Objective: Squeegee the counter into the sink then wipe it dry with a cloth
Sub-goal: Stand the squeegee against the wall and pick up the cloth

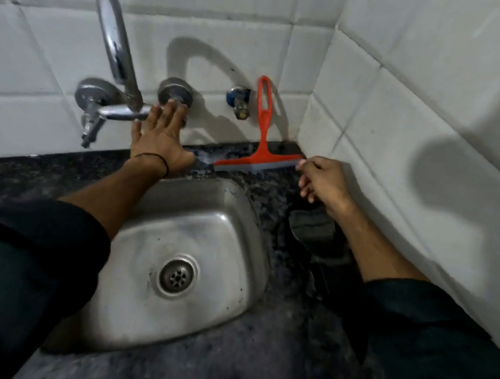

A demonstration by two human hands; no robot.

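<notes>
A red squeegee (259, 146) stands on the dark speckled counter (238, 362) behind the steel sink (222, 217), its handle leaning up against the tiled wall. My right hand (322, 183) pinches the right end of the squeegee's blade with its fingertips. My left hand (159, 142) is spread open, its fingers reaching to the right-hand tap knob (175, 92) on the wall. A dark cloth (313, 229) lies on the counter right of the sink, partly under my right forearm.
A chrome wall faucet (115, 44) with a curved spout hangs over the sink's left back corner. A small blue-collared valve (239, 102) juts from the wall beside the squeegee handle. White tiled walls meet in a corner at the right.
</notes>
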